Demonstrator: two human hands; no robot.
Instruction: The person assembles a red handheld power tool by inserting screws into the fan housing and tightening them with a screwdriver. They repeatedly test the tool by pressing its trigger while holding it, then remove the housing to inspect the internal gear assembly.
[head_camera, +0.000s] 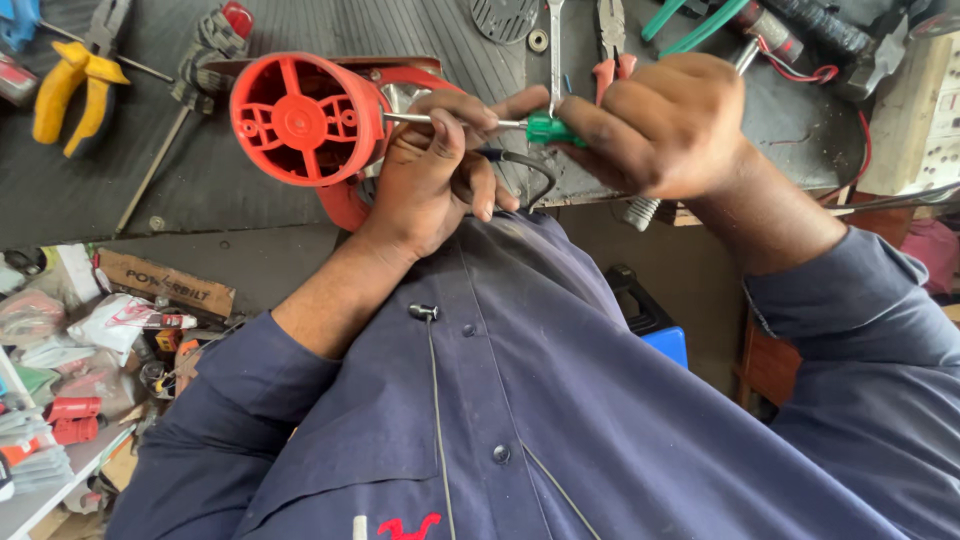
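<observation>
Navy buttoned work shirt (560, 400); sleeves rolled; red embroidery (408, 527) on chest

The left hand (430, 175) sits just below and right of the red round housing (305, 120), fingers curled in a closed grip, thumb and index stretched away from the housing. Its forearm runs down and left out of a rolled navy sleeve. The right hand (660, 125) (well right of the housing) is clenched, fingertips pinched together and pointing back toward it. That wrist bends, the forearm slanting down to the right.
</observation>
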